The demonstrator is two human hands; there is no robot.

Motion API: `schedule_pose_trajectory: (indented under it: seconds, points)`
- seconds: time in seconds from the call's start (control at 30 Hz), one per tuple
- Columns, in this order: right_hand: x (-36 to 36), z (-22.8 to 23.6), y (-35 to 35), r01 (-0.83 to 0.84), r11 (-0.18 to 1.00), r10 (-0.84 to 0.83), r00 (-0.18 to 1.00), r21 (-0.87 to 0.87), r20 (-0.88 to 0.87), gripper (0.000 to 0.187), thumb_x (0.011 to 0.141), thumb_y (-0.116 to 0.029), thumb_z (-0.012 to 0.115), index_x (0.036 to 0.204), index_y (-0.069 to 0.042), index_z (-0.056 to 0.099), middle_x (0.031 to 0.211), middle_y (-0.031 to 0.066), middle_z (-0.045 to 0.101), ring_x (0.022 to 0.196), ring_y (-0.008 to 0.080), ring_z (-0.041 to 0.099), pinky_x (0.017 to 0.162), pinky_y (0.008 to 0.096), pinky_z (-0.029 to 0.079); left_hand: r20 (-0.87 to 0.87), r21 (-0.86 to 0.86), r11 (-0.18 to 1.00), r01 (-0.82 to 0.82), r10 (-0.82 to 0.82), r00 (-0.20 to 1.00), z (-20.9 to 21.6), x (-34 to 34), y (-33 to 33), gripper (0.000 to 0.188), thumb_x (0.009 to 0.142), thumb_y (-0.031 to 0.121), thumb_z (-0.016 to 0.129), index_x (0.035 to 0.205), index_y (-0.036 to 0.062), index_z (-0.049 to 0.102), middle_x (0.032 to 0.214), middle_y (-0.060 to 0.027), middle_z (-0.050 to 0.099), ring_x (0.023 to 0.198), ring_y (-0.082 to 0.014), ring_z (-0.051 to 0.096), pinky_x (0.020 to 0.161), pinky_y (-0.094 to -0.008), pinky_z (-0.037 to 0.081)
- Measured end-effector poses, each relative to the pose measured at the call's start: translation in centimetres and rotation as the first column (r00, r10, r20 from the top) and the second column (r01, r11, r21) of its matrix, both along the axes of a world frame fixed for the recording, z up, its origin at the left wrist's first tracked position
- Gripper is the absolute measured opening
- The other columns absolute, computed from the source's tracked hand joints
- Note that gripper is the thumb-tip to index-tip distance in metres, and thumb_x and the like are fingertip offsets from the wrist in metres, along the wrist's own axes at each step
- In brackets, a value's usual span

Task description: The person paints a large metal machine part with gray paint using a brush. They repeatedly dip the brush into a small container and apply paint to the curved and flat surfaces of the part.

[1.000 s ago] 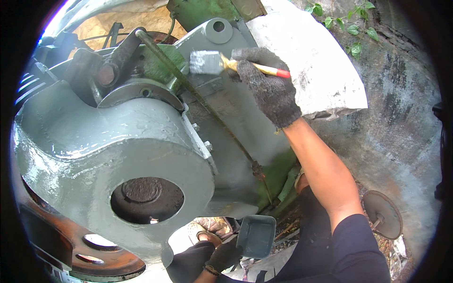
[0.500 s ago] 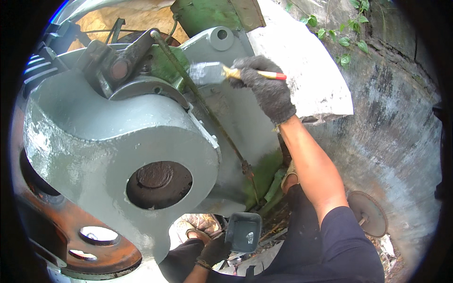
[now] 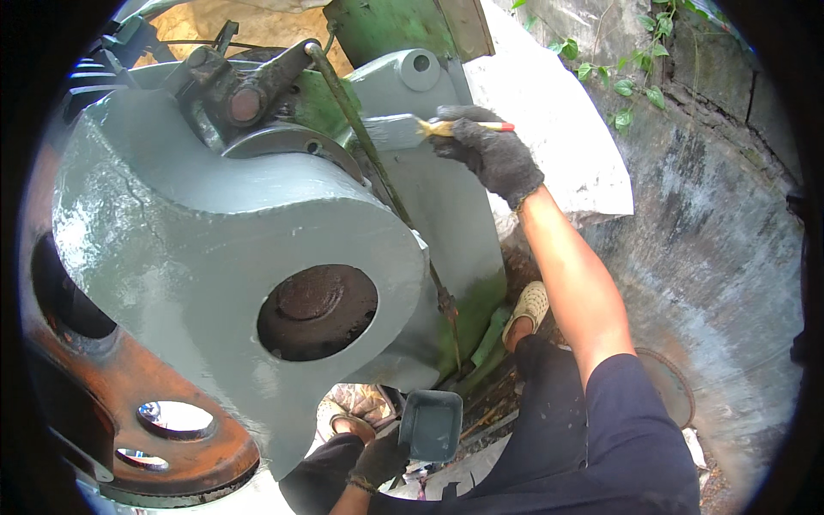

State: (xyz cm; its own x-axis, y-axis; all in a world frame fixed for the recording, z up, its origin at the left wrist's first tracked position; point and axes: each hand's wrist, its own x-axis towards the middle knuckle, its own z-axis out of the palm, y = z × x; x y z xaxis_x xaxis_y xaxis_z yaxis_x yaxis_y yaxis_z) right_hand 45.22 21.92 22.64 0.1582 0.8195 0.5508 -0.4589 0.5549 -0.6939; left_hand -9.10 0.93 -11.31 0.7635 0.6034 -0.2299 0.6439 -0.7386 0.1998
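Observation:
In a dark glove, my right hand (image 3: 496, 159) pinches the handle of a paintbrush (image 3: 391, 130). Its grey-coated bristles lie against or just over the grey-painted side plate (image 3: 459, 206) of a large machine, to the right of a thin greenish rod (image 3: 382, 176). Low in the view, my gloved left hand (image 3: 383, 457) grips a small rectangular plastic tub (image 3: 434, 396) by its left side; grey coats its inside. Left of both hands bulges the machine's big curved housing (image 3: 206, 245), wet-looking grey, with a dark round hole (image 3: 318, 311).
A rusty orange-brown wheel (image 3: 163, 403) with oval openings is at lower left. Bare green metal (image 3: 390, 34) shows at the top. A white sheet (image 3: 571, 137) lies beyond my right hand, beside a stained concrete wall (image 3: 712, 223) with vines. A round disc (image 3: 665, 386) leans near my right leg.
The brush has shifted slightly right along the plate, with my right hand still holding it. My view has moved a little, so the machine sits farther right; the tub stays in my left hand.

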Motion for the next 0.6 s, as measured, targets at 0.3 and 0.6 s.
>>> schedule_pose_trajectory:
  seconds: [0.3,0.6]
  points:
    - [0.8,0.9,0.6,0.003,0.998,-0.004,1.0,-0.058,-0.014,0.034,0.105,-0.01,0.063,0.138,-0.001,0.063,0.125,0.0187,0.073,0.107,0.0297,0.076,0.095,0.0391,0.066,0.093,-0.356,0.888,-0.292,0.345,0.934,1.3,1.4,0.1,0.038,0.1,0.028,0.055,0.131,0.0084,0.061,0.109,-0.0232,0.075,0.097,-0.0441,0.074,0.086,-0.0541,0.059]
    - [1.7,3.2,0.8,0.113,0.993,-0.114,0.992,0.018,0.057,0.029,0.103,-0.009,0.065,0.13,0.001,0.067,0.117,0.018,0.074,0.099,0.0271,0.077,0.089,0.0405,0.067,0.144,-0.018,0.999,-0.028,0.03,0.989,6.7,3.5,-0.7,0.039,0.098,0.025,0.056,0.133,0.0083,0.061,0.117,-0.0201,0.073,0.101,-0.0428,0.073,0.086,-0.0526,0.06]
